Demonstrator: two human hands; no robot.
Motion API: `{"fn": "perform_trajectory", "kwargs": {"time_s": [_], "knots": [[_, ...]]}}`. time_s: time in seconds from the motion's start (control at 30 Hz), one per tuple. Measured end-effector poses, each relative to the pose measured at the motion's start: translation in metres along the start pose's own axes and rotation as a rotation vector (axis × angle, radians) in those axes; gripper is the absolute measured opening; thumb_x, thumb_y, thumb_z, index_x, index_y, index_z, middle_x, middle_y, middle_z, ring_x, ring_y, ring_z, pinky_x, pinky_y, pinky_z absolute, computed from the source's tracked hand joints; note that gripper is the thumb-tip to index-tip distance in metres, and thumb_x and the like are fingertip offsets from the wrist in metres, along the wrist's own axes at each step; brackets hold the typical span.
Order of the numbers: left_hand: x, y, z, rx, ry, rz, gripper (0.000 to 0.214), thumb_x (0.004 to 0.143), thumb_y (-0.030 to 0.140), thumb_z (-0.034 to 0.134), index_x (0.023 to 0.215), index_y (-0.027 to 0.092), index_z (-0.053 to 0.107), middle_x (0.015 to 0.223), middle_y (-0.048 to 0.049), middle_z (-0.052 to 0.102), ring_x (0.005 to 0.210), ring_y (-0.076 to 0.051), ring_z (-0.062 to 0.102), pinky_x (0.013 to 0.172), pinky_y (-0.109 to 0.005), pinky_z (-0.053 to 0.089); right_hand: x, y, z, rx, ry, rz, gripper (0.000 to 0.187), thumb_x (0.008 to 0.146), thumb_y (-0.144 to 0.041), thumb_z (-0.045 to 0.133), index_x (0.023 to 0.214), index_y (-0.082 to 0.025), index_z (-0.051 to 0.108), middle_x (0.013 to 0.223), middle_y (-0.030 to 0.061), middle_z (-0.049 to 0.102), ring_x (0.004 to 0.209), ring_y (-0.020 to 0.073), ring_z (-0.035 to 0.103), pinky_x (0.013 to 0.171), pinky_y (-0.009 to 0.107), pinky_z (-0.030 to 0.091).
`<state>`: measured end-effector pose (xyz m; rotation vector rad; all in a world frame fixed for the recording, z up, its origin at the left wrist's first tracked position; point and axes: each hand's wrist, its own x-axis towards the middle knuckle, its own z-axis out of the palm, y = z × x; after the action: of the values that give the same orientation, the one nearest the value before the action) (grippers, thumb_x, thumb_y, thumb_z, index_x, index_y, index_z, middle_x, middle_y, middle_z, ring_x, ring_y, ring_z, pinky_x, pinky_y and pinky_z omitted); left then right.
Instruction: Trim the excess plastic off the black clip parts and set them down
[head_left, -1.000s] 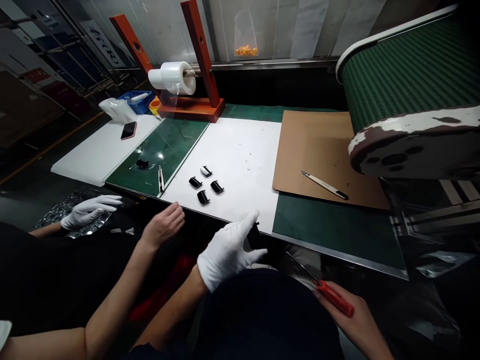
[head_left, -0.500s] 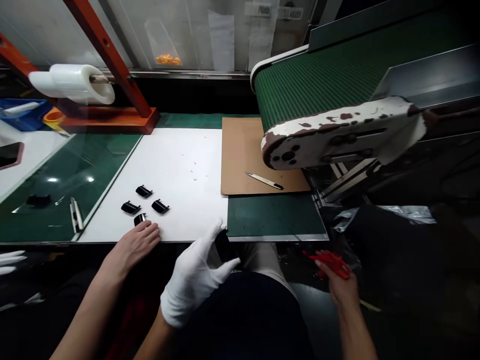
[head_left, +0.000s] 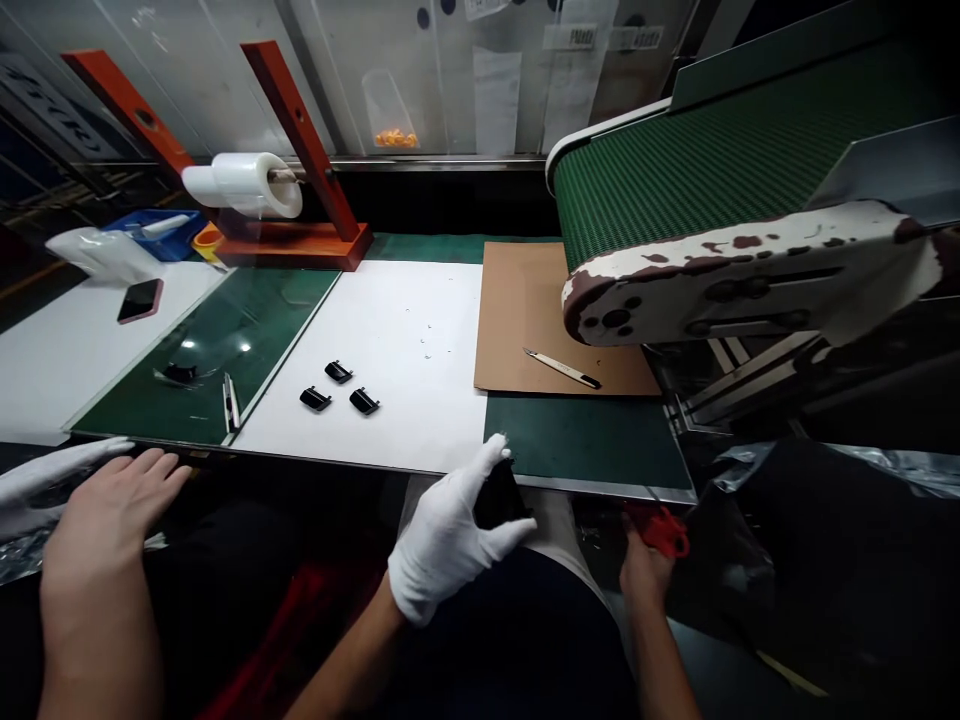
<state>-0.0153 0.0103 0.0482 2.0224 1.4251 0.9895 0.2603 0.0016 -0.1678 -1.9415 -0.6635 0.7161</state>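
My left hand (head_left: 461,530), in a white glove, grips a black plastic part (head_left: 498,497) between thumb and fingers at the table's front edge. The part is dark, and its details do not show. Lower right, below the table edge, my bare right hand (head_left: 646,570) is closed around red nippers (head_left: 664,530); their tips are hard to make out. Three small glossy black parts with pins lie on the white sheet: one behind (head_left: 338,372), one left (head_left: 315,399) and one right (head_left: 364,401).
A co-worker's bare hand (head_left: 124,500) and gloved hand (head_left: 52,480) are at far left. A craft knife (head_left: 562,368) lies on cardboard (head_left: 517,310) beneath the green conveyor (head_left: 675,170). A box cutter (head_left: 230,404) and film roll stand (head_left: 300,245) are left.
The co-worker's bare hand has left the white sheet toward the left, and one of the black parts there is gone. The view has turned left. My hands keep hold of their things.
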Motion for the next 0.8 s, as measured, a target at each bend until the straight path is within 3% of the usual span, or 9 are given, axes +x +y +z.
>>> {"fn": "perform_trajectory", "kwargs": {"time_s": [0.1,0.17,0.23,0.33,0.43,0.53,0.6,0.67,0.8], "knots": [[-0.001,-0.002,0.001,-0.033,-0.006,-0.016,0.082,0.073,0.030,0.077,0.143,0.024,0.033,0.128,-0.0062,0.061,0.116,-0.019,0.060,0.105,-0.030,0.046,0.001,-0.014,-0.033,-0.256,-0.313,0.054,0.023,0.085,-0.036,0.064,0.093,-0.014,0.065,0.087,0.0029,0.069,0.076,0.0172,0.065,0.070,0.035,0.053],[-0.001,-0.003,0.002,-0.058,0.001,-0.011,0.083,0.073,0.031,0.077,0.143,0.024,0.033,0.128,-0.0057,0.060,0.118,-0.019,0.058,0.106,-0.030,0.045,-0.003,-0.036,-0.053,-0.409,-0.585,0.057,0.024,0.072,-0.037,0.074,0.064,-0.016,0.066,0.055,-0.0001,0.064,0.051,0.0171,0.061,0.051,0.029,0.048],[0.000,-0.005,0.002,-0.080,0.006,-0.001,0.083,0.073,0.030,0.077,0.143,0.025,0.033,0.129,-0.0052,0.060,0.120,-0.020,0.057,0.108,-0.030,0.043,-0.010,-0.070,-0.063,-0.503,-0.840,0.007,0.034,0.065,-0.041,0.076,0.046,-0.017,0.061,0.038,-0.0006,0.056,0.036,0.0166,0.054,0.039,0.026,0.039],[-0.001,-0.008,0.002,-0.101,0.020,0.001,0.084,0.073,0.029,0.077,0.144,0.024,0.032,0.128,-0.0070,0.061,0.118,-0.021,0.058,0.106,-0.032,0.045,-0.012,-0.136,-0.046,-0.504,-1.050,-0.212,0.030,0.068,-0.049,0.073,0.066,-0.019,0.072,0.057,0.0005,0.069,0.053,0.0172,0.063,0.051,0.025,0.046],[-0.006,-0.009,0.000,-0.113,0.053,0.007,0.082,0.075,0.029,0.076,0.144,0.023,0.032,0.127,-0.0095,0.061,0.115,-0.024,0.061,0.102,-0.033,0.049,0.006,-0.199,0.006,-0.476,-0.873,-0.464,0.035,0.087,-0.050,0.052,0.100,-0.022,0.069,0.101,0.0045,0.071,0.093,0.0214,0.064,0.082,0.031,0.048],[-0.012,-0.010,-0.004,-0.107,0.081,-0.001,0.080,0.076,0.029,0.074,0.144,0.024,0.033,0.128,-0.0096,0.061,0.115,-0.025,0.061,0.101,-0.034,0.051,0.036,-0.239,0.068,-0.526,-0.610,-0.603,0.042,0.092,-0.039,0.052,0.129,-0.020,0.049,0.135,0.0115,0.050,0.124,0.0270,0.046,0.101,0.046,0.037],[-0.015,-0.011,-0.006,-0.099,0.106,-0.006,0.079,0.075,0.030,0.075,0.143,0.024,0.034,0.128,-0.0093,0.061,0.115,-0.026,0.061,0.099,-0.034,0.051,0.052,-0.252,0.102,-0.596,-0.548,-0.639,0.038,0.090,-0.034,0.057,0.125,-0.019,0.052,0.132,0.0103,0.051,0.118,0.0273,0.050,0.097,0.051,0.041],[-0.016,-0.016,-0.007,-0.082,0.129,0.021,0.079,0.074,0.031,0.075,0.142,0.025,0.036,0.129,-0.0084,0.060,0.115,-0.027,0.061,0.099,-0.033,0.052,0.061,-0.257,0.123,-0.659,-0.538,-0.662,0.030,0.090,-0.033,0.057,0.117,-0.019,0.057,0.124,0.0084,0.057,0.107,0.0233,0.057,0.091,0.047,0.048],[-0.011,-0.032,-0.008,-0.060,0.184,0.105,0.077,0.074,0.030,0.075,0.141,0.029,0.036,0.128,-0.0051,0.062,0.110,-0.025,0.064,0.095,-0.030,0.054,0.060,-0.258,0.128,-0.727,-0.565,-0.719,0.024,0.091,-0.032,0.058,0.109,-0.017,0.060,0.112,0.0063,0.062,0.095,0.0196,0.061,0.081,0.040,0.053]]}}
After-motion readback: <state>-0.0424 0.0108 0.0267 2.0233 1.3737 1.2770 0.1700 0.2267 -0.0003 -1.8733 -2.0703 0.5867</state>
